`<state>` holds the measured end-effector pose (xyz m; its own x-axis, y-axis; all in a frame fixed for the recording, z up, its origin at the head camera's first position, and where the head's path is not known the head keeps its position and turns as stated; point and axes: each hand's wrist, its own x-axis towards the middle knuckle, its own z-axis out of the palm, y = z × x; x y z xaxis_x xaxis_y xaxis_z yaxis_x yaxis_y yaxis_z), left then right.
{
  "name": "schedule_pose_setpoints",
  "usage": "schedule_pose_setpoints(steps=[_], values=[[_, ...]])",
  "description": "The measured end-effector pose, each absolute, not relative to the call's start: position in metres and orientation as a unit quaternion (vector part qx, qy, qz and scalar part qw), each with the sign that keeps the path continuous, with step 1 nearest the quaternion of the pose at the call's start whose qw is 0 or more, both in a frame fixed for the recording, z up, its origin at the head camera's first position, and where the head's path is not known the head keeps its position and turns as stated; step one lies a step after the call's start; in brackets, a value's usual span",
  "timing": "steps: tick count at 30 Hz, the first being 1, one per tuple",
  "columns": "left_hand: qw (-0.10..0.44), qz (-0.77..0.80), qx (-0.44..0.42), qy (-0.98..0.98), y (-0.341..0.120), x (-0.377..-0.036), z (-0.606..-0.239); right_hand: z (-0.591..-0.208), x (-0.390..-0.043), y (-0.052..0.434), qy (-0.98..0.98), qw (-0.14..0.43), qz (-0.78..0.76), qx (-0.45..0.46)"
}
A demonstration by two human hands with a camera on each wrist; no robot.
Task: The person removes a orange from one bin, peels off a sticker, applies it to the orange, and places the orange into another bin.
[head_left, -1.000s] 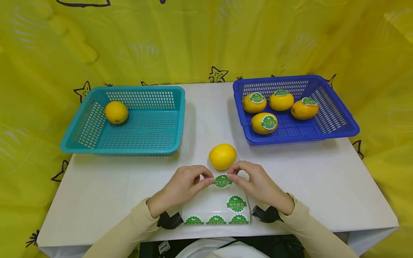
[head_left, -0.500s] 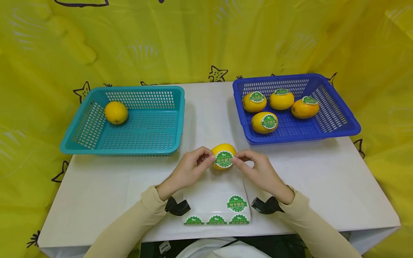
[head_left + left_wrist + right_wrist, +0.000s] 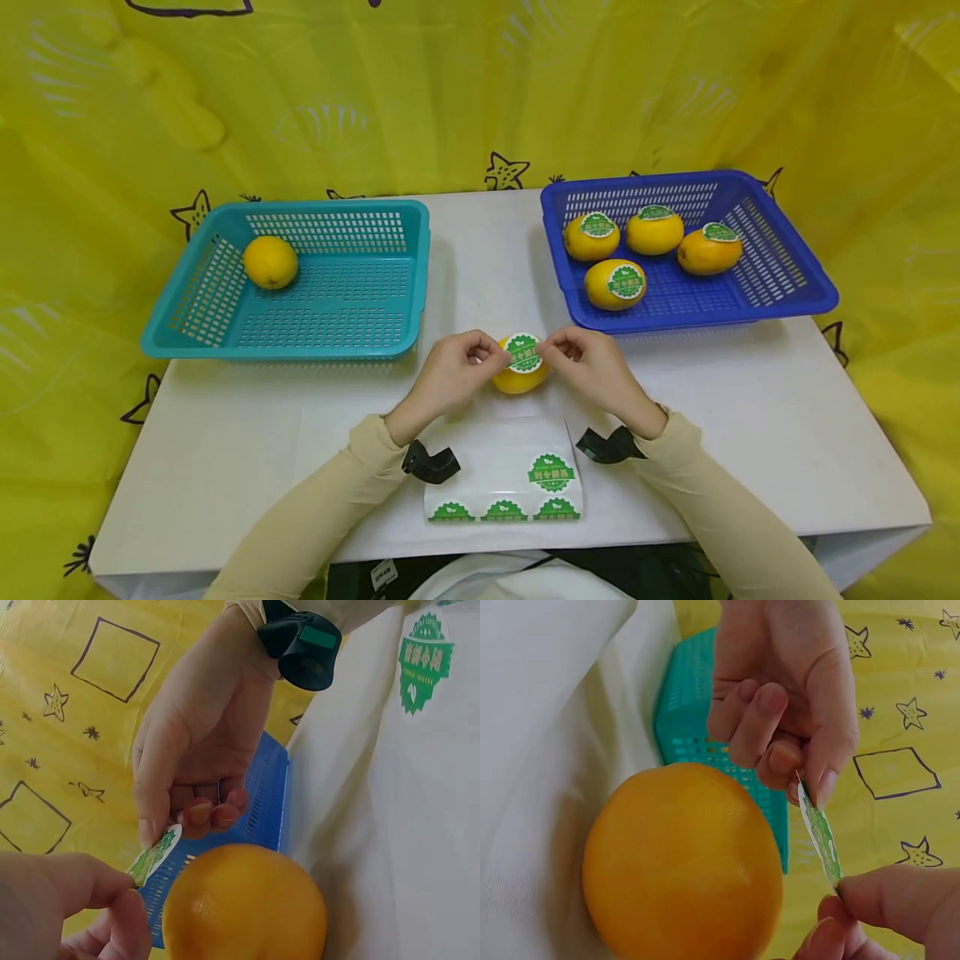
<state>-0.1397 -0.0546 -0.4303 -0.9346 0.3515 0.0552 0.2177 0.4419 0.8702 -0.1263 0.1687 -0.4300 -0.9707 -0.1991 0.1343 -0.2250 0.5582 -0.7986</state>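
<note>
A round green-and-white sticker (image 3: 523, 353) is stretched between my two hands over a yellow-orange oval fruit (image 3: 519, 383) on the table. My left hand (image 3: 456, 371) pinches the sticker's left edge between thumb and fingertips. On the opposite edge, my right hand (image 3: 594, 373) pinches it the same way. The right wrist view shows the sticker (image 3: 821, 836) nearly edge-on, with a gap between it and the fruit (image 3: 682, 862). Nearer the body lies a white sticker sheet (image 3: 487, 450) with several green stickers left on it.
At the back left stands a teal basket (image 3: 285, 352) with one plain yellow fruit (image 3: 271, 262). A blue basket (image 3: 705, 322) at the back right holds several fruits with green stickers, one fruit (image 3: 603, 287) near its front. A yellow curtain (image 3: 450, 92) hangs behind the white table (image 3: 750, 417).
Both hands have carried the sticker off the sheet, away from the body, to over the fruit. In the last half second it has shifted slightly farther forward.
</note>
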Motion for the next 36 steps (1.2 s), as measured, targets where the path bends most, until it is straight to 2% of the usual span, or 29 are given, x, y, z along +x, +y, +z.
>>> schedule_pose_setpoints(steps=[8, 14, 28, 36], values=[[0.061, 0.467, 0.155, 0.868, -0.052, -0.143, -0.434, -0.435, -0.129, 0.167, -0.895, 0.046, 0.421, 0.138], [0.068, 0.460, 0.145, 0.874, -0.052, -0.144, -0.434, -0.437, -0.131, 0.165, -0.901, 0.048, 0.406, 0.143], [0.116, 0.467, 0.125, 0.868, -0.051, -0.150, -0.438, -0.437, -0.137, 0.164, -0.903, -0.004, 0.412, 0.120], [0.112, 0.461, 0.132, 0.870, -0.051, -0.154, -0.441, -0.437, -0.136, 0.161, -0.902, -0.010, 0.420, 0.098]])
